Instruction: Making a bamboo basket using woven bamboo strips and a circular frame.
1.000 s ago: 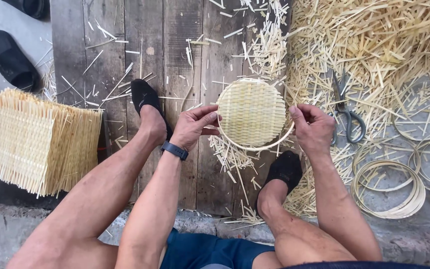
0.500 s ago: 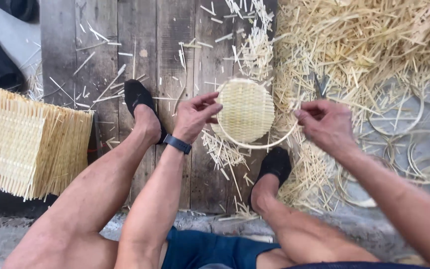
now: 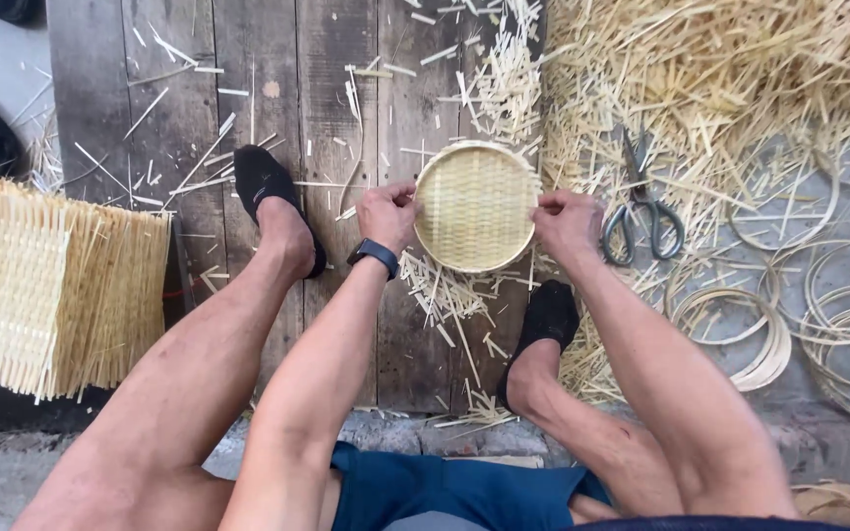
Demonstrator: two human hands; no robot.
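Between two hands (left [image 3: 386, 214], right [image 3: 565, 221]), both clamped: one woven tray [image 3: 476, 206].

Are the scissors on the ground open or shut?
Shut. The scissors lie on the ground among bamboo scraps right of the right hand, blades together in one straight line, the two handle loops side by side.

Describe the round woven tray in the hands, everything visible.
The round woven tray is a shallow disc of pale yellow strips, apparently bamboo, in a tight basket weave, edged by a thin hoop rim. It looks whole and is held roughly flat, facing the camera, above the dark wooden planks. The left hand pinches its left edge and the right hand its right edge. Cut strip offcuts lie beneath it.
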